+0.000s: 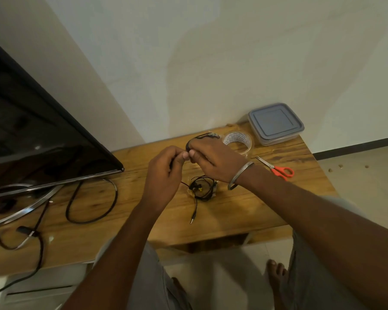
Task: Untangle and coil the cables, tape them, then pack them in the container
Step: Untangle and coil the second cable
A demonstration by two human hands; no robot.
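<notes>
Above the wooden table, my left hand and my right hand meet, both pinching a coiled black cable that loops out beyond my right fingers. Below them on the table lies a second coiled thin cable, with tape on it and its jack plug trailing toward me. A roll of clear tape stands just behind my right hand. The lidded plastic container sits shut at the back right corner.
Orange-handled scissors lie to the right of my wrist. A dark TV screen on a metal stand fills the left side, with thick black cords looping over the table. The table's front edge is close to my knees.
</notes>
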